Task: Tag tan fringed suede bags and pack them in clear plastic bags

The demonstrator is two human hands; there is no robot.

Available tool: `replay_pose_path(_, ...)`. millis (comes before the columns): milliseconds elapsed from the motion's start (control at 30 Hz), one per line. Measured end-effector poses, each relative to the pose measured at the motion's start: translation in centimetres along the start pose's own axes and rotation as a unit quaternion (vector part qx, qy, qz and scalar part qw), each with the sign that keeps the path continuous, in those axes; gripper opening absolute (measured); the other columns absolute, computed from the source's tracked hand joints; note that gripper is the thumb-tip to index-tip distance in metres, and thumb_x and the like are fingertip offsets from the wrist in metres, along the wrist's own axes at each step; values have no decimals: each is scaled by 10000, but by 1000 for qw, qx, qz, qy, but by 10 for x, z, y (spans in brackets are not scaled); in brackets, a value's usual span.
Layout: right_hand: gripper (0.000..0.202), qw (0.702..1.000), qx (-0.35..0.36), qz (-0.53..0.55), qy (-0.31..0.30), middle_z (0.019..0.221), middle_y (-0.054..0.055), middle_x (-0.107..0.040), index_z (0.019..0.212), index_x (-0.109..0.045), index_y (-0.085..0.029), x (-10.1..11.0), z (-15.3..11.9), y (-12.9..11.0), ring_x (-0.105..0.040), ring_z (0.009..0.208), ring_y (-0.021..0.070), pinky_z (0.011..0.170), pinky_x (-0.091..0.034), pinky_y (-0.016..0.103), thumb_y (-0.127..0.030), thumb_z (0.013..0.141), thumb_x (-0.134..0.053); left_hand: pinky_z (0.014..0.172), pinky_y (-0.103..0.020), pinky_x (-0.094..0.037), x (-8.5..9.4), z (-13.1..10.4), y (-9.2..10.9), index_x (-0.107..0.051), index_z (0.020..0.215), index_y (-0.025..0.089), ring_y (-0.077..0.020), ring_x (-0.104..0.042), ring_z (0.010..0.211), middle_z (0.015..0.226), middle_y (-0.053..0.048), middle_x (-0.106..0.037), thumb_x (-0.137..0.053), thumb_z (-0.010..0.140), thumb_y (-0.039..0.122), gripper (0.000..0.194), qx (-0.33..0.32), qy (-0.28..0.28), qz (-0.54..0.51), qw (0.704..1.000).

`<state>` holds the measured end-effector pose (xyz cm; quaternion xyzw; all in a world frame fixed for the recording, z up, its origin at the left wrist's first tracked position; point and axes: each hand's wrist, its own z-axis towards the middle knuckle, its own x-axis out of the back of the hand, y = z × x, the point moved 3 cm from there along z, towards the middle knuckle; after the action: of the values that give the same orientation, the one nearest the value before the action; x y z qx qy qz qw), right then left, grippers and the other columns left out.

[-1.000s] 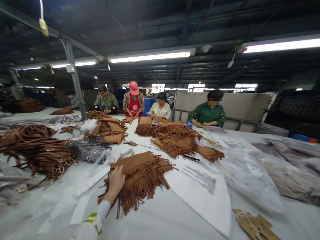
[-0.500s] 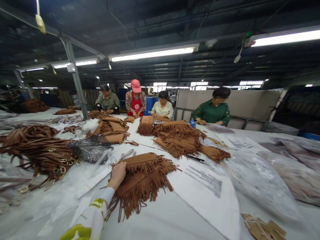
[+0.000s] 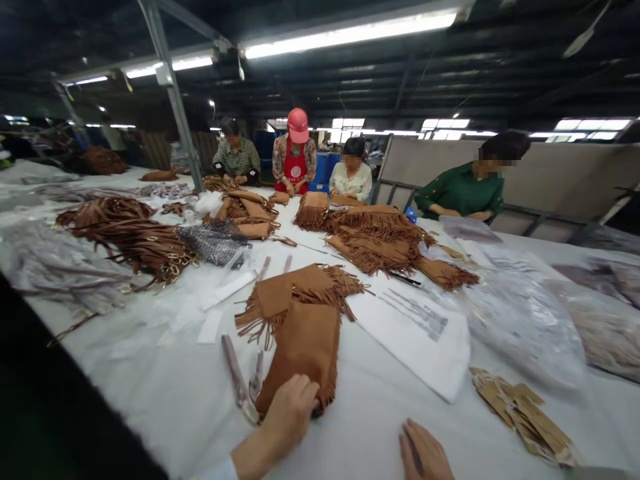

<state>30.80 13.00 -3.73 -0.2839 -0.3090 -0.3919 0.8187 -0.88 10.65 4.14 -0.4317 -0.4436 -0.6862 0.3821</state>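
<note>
My left hand [image 3: 293,408] is closed on the near edge of a brown fringed suede bag [image 3: 307,340]. The bag lies with its plain side up and its fringe along the right side. Under its far end are more brown fringed pieces [image 3: 270,297], stacked on the white table. Beside the bag, to the left, a strap in a clear plastic sleeve [image 3: 235,370] runs toward my left hand. My right hand [image 3: 425,452] rests on the table at the bottom, apart from the bag, fingers loosely extended with a gap at the thumb; I see nothing held in it.
White printed bags [image 3: 425,353] lie right of centre, with paper tags on strings [image 3: 525,413] nearer me. Clear plastic bags [image 3: 525,327] cover the right side. Brown straps with metal clips [image 3: 130,233] are heaped left. Several co-workers stand across the table behind a bag pile [image 3: 375,233].
My left hand has come toward me and now grips a bag lying plain side up nearer my body. My right hand has come into view. The camera has tilted down.
</note>
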Motion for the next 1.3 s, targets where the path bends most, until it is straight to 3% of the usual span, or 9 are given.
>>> replay_pose_path(133, 515, 986, -152, 49, -57, 1091, 155, -678, 1067, -635, -147, 11, 11, -28, -636, 1000, 279, 915, -511, 464, -573, 902, -397, 717, -350, -425, -37, -61, 44, -524, 958, 207, -215, -512, 827, 892, -49, -564, -483, 838, 91, 173, -33, -41, -31, 998)
replay_pose_path(267, 621, 939, -311, 93, -111, 1073, 142, -682, 1182, -590, -155, 15, 26, -53, -662, 904, 269, 806, -540, 408, -647, 852, -405, 700, -354, -399, -37, -95, 52, -517, 1016, 219, -206, -494, 790, 876, -41, -560, -474, 851, 132, 192, -98, -64, -51, 992)
replay_pose_path(333, 663, 928, -336, 111, -119, 1112, 140, -667, 1258, -539, -165, 11, 40, -63, -664, 873, 256, 768, -544, 385, -659, 828, -434, 695, -346, -385, -30, -107, 45, -515, 1061, 230, -195, -490, 782, 882, -30, -577, -454, 886, 166, 196, -141, -76, -63, 985)
replay_pose_path(533, 623, 978, -158, 104, -84, 1267, 177, -577, 1273, -512, -120, -16, 101, -86, -549, 1154, 287, 1004, -435, 451, -588, 874, -415, 724, -321, -379, -10, -133, 18, -551, 1054, 260, -170, -519, 800, 893, -1, -630, -367, 956, 220, 213, -151, -100, -117, 977)
replay_pose_path(667, 504, 974, 24, 119, -190, 1326, 150, -548, 1281, -516, -145, -42, 136, -115, -466, 1262, 273, 1078, -343, 470, -483, 923, -405, 849, -339, -434, 19, -144, 6, -595, 1061, 285, -181, -566, 917, 1017, -12, -639, -447, 916, 236, 213, -106, -150, -201, 962)
replay_pose_path(833, 486, 924, 119, 48, -361, 1278, 151, -578, 1197, -579, -173, -62, 156, -139, -460, 1242, 316, 1077, -223, 587, -535, 923, -407, 1116, -413, -323, 64, -129, -34, -385, 1371, 268, -239, -363, 1336, 1487, -74, -354, -544, 752, 152, 649, 28, -150, -310, 938)
replay_pose_path(967, 517, 899, 117, 11, -421, 1056, 134, -642, 1082, -638, -186, -51, 163, -134, -564, 1049, 305, 1059, -202, 598, -623, 845, -497, 1155, -546, -160, 73, -98, -82, -251, 1440, 230, -308, -193, 1414, 1514, -98, -308, -513, 626, 64, 871, 9, -191, -187, 964)
replay_pose_path(1100, 446, 865, 71, 48, -494, 956, 105, -622, 960, -661, -192, -30, 147, -115, -592, 873, 249, 889, -409, 424, -599, 814, -548, 1116, -614, -127, 70, -72, -112, -379, 1354, 295, -377, -369, 1270, 1344, -90, -491, -682, 582, 173, 838, -67, -299, -54, 951)
replay_pose_path(1300, 222, 859, -11, 106, -501, 949, 62, -623, 905, -593, -211, -1, 111, -102, -581, 841, 205, 759, -425, 302, -407, 801, -597, 1128, -611, -38, 71, -51, -113, -568, 1009, 243, -343, -461, 1138, 1037, -76, -617, -761, 572, 158, 486, -85, -236, 104, 962)
